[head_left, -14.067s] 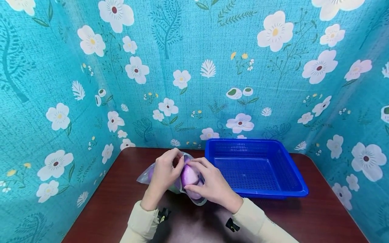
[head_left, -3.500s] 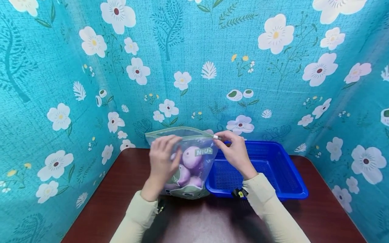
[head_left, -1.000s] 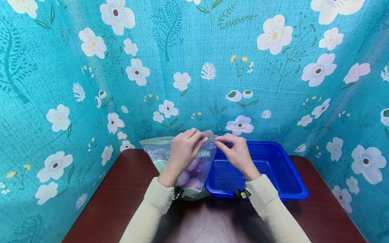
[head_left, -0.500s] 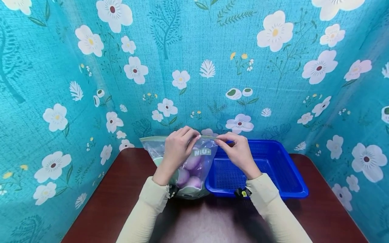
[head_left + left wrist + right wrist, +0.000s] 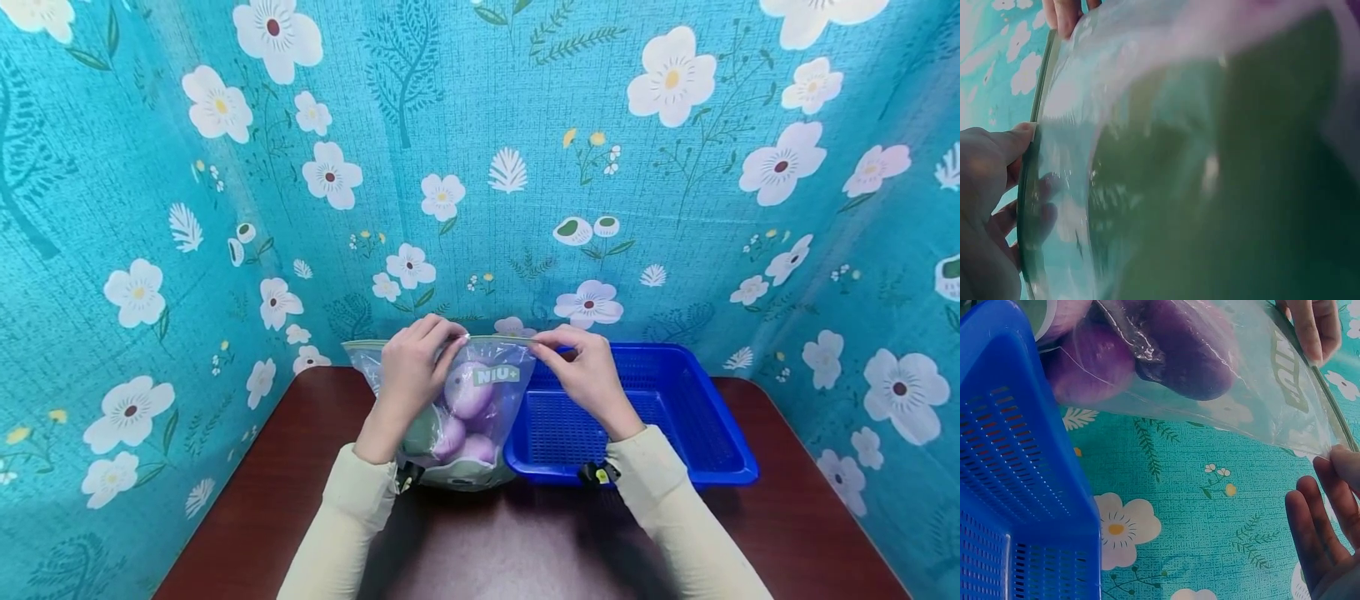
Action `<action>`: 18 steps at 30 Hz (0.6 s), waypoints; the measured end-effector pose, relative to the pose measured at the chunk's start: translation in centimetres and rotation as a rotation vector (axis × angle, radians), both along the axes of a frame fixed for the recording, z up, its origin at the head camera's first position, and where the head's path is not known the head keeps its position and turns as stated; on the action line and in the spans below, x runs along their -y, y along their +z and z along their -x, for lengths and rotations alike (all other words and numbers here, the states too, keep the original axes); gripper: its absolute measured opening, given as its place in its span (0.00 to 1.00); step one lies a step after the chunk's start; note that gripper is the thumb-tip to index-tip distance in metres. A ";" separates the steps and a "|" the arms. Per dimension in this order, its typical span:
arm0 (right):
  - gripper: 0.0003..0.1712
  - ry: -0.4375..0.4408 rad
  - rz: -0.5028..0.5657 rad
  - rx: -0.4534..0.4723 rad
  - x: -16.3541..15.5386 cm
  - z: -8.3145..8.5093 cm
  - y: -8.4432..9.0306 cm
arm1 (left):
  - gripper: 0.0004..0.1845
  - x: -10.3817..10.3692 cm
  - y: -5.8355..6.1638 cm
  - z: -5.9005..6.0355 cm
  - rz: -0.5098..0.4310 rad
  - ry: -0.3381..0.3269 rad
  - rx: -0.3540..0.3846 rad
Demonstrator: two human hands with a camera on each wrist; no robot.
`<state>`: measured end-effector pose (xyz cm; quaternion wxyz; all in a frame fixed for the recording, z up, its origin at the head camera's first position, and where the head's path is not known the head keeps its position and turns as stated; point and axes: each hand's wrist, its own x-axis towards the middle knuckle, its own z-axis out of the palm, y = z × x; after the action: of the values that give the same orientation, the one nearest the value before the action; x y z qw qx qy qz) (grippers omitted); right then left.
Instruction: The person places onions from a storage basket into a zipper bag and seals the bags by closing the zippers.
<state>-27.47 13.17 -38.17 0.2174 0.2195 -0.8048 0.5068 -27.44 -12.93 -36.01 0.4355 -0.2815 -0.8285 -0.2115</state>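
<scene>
A clear zip bag (image 5: 504,408) with a green zip strip and NIU+ lettering stands on the table. Several round purple vegetables that look like onions (image 5: 471,392) fill its lower part; they show dark purple through the film in the right wrist view (image 5: 1191,350). My left hand (image 5: 412,367) pinches the zip at a small pale slider, about mid-strip; its thumb and fingers straddle the strip in the left wrist view. With thumb and forefinger my right hand (image 5: 581,371) pinches the bag's top right corner, other fingers loosely spread. The left hand covers part of the bag.
A blue perforated plastic basket (image 5: 720,433) stands right of the bag, close to its side, with nothing seen inside. Dark red-brown table (image 5: 795,500) lies beneath. Teal flowered cloth (image 5: 480,275) hangs behind and at both sides.
The bag, wide open at the top earlier, now has its strip pressed together. Over the last second my left hand slid leftward along the zip, while the right hand stayed at the corner.
</scene>
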 end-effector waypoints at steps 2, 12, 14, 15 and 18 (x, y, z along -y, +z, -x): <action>0.07 0.002 0.002 -0.003 -0.1 0.0 0.0 | 0.03 0.5 0.0 0.0 -0.009 0.007 0.010; 0.07 0.001 -0.002 -0.024 -0.4 0.0 -0.1 | 0.05 2.3 -0.8 -0.2 -0.049 0.043 0.040; 0.07 -0.005 -0.003 -0.027 -0.5 0.0 -0.2 | 0.05 2.5 -0.8 -0.2 -0.061 0.046 0.037; 0.06 -0.009 -0.005 -0.027 -0.5 0.0 -0.1 | 0.05 2.6 -0.9 -0.2 -0.065 0.049 0.039; 0.06 -0.020 -0.012 -0.025 -0.6 0.0 -0.3 | 0.05 3.0 -1.0 -0.3 -0.074 0.061 0.037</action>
<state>-27.48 13.79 -38.43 0.2313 0.2189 -0.8072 0.4970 -27.10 -15.90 -36.97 0.4366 -0.2360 -0.8361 -0.2337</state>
